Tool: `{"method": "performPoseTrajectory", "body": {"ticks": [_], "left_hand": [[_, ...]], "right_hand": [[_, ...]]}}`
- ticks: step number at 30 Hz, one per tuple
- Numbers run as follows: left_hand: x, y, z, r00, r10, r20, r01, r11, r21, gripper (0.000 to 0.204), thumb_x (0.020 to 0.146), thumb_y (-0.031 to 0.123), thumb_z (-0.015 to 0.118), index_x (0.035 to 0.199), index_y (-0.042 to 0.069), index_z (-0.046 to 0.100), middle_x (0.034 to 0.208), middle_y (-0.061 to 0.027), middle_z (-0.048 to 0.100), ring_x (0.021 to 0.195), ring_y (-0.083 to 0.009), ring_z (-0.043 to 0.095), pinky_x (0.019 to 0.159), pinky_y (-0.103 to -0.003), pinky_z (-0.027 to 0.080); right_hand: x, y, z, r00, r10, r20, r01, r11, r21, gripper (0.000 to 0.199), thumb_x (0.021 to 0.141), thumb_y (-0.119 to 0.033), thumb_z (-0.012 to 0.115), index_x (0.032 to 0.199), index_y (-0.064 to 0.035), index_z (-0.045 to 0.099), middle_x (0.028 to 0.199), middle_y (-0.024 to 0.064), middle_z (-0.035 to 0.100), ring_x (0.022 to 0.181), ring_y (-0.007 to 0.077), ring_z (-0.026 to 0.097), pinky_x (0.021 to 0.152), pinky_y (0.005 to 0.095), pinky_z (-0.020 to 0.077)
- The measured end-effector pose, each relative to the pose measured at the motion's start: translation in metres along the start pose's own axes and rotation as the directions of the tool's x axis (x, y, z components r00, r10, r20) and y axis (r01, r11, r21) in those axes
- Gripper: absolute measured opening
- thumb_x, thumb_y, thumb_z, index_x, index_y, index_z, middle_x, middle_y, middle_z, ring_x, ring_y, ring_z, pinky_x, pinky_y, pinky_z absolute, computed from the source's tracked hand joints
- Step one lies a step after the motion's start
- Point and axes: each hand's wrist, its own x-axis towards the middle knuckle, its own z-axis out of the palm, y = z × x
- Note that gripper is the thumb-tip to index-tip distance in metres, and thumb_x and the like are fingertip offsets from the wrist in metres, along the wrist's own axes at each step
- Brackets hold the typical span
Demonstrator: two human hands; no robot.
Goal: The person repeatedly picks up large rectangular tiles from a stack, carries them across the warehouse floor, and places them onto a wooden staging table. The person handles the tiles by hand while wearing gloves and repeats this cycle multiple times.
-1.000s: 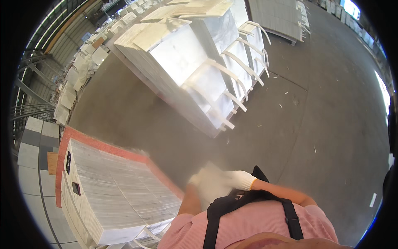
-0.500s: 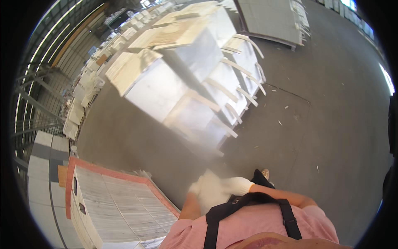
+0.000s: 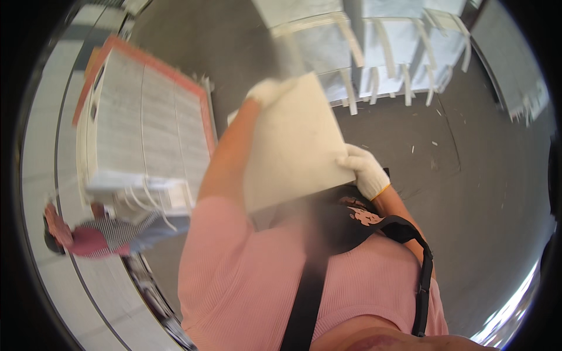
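A flat, cream-white rectangular panel (image 3: 295, 143) is held in front of my body, tilted. My left hand (image 3: 267, 92), in a white knit glove, grips its far left edge. That hand is a little smeared by motion. My right hand (image 3: 367, 172), gloved the same way, closes on the panel's near right corner, with the fingers over the upper face and the rest of the grip hidden. The panel's near edge lies close to the black bag (image 3: 351, 219) on my front.
On the left stands a strapped stack of pale boards (image 3: 120, 111) with a red-pink edge (image 3: 153, 65). Another person (image 3: 96, 234) is beside it. White wrapped stacks (image 3: 328, 52) with hanging strips stand ahead. Small scraps (image 3: 434, 143) lie on the grey floor (image 3: 474, 181).
The view has turned left, bringing another person into sight. The panel, blurred before, now shows clearly, raised and farther from my body, with my left hand farther out along it.
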Motion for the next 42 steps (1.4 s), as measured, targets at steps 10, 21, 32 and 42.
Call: {"method": "performPoseTrajectory", "body": {"ticks": [10,21,32,42], "left_hand": [[-0.091,0.013,-0.136,0.984,-0.175,0.035,0.176,0.984,-0.029,0.081,0.085,0.078,0.046,0.119,0.011,0.076,0.126,-0.011,0.072,0.118,-0.03,0.064,0.103,-0.039,0.046],[-0.288,-0.278,-0.089,0.744,-0.554,-0.373,0.153,0.685,-0.713,0.067,0.104,0.053,0.051,0.137,-0.004,0.06,0.131,-0.0131,0.068,0.12,-0.0222,0.063,0.108,-0.035,0.045],[-0.406,-0.256,0.056,0.475,-0.805,-0.356,-0.338,0.207,-0.918,0.053,0.104,0.032,0.061,0.143,-0.003,0.054,0.138,-0.0077,0.061,0.125,-0.0174,0.057,0.108,-0.035,0.046],[-0.483,-0.356,-0.204,0.341,-0.777,-0.529,-0.101,0.529,-0.842,0.053,0.098,0.034,0.07,0.131,-0.007,0.063,0.117,-0.0111,0.072,0.102,-0.0152,0.067,0.091,-0.03,0.054]], "right_hand": [[0.077,0.038,0.064,0.963,0.066,0.262,-0.018,0.983,-0.182,0.063,0.074,-0.004,0.079,0.132,0.0106,0.059,0.123,0.0189,0.069,0.107,0.0289,0.07,0.093,0.0443,0.0582],[0.1,0.058,0.156,0.891,0.248,0.38,0.038,0.793,-0.607,0.052,0.07,0.003,0.074,0.121,0.0101,0.066,0.11,0.015,0.073,0.097,0.0244,0.071,0.087,0.0389,0.0574],[0.149,0.061,0.225,0.723,0.311,0.617,0.025,0.881,-0.473,0.055,0.071,0.001,0.077,0.124,0.0084,0.066,0.117,0.0144,0.072,0.104,0.0254,0.07,0.091,0.0382,0.0566],[0.237,0.078,0.437,0.607,0.179,0.774,0.491,0.681,-0.543,0.027,0.081,-0.008,0.076,0.106,0.0037,0.074,0.099,0.0042,0.074,0.088,0.014,0.068,0.083,0.0306,0.0555]]}}
